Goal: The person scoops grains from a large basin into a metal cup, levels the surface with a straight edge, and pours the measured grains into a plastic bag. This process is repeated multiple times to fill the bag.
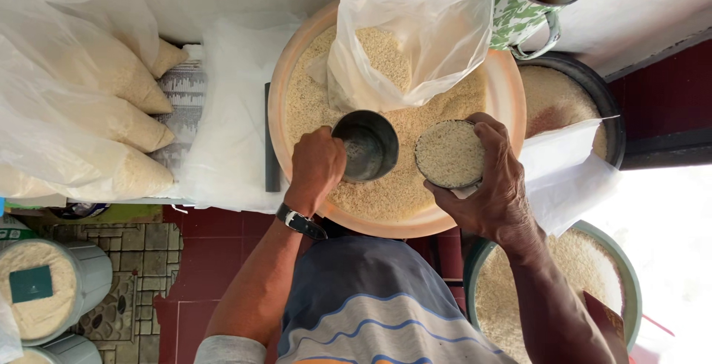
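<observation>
Red tiled floor (222, 260) underfoot, white bench (653, 8) along the wall, and rice pretty much everywhere you look. The big orange basin (276, 104) of rice is the hub here, so everything below is placed off that.

Over the middle of the basin, the left hand (317, 167) is wrapped tight around an empty metal cup (366, 144), mouth tipped up, nothing in it but a few grains as far as I can see. Just right of it, the right hand (493, 179) is clamped on a second tin (449, 153), and that one's heaped full of rice to the brim. At the basin's far edge sits an open clear plastic bag (415, 30) with a modest pile of rice already inside.

Looks to me like the bagging is partway along: some rice in, one full tin not yet poured, one cup still to be filled.

Left of the basin there's a stack of filled rice bags (119, 112); right of it, more tubs of rice (564, 97) and a green patterned mug (523, 8).
</observation>
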